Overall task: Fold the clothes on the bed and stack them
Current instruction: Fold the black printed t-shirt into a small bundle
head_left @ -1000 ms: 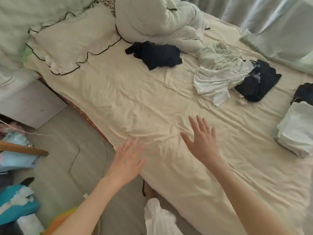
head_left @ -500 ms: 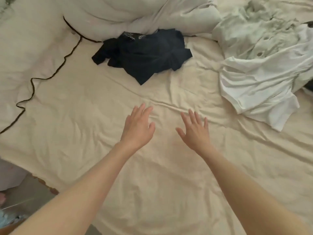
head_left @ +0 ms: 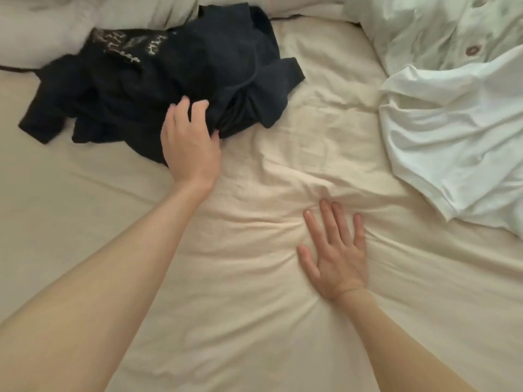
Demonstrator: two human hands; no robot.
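Fingers (head_left: 185, 107) of the left hand (head_left: 191, 145) curling into the near edge of a crumpled dark navy garment (head_left: 169, 77), thumb at the fabric's lower fold, apparently starting a grip rather than holding firmly. Right hand (head_left: 336, 256) flat on the cream bed sheet (head_left: 254, 321), fingers straight and spread, pressing the sheet into radiating creases, holding nothing.

Navy garment bunched at upper left, pale lettering showing near its top, far edge against white bedding (head_left: 70, 18). White t-shirt (head_left: 452, 142) lying loose at right, well apart from both hands, with a pale green buttoned garment (head_left: 438, 29) behind it.

Step in hand, judged from the scene: picking up the first piece to fold; nothing folded or stacked within view. Next move likely calling for a secure pinch, then a pull toward the body and a shake to find the seams.

Broad bare stretch of sheet between the arms, giving room to spread the piece flat. Bed edges out of view. Risk of dragging the sheet along with the cloth.
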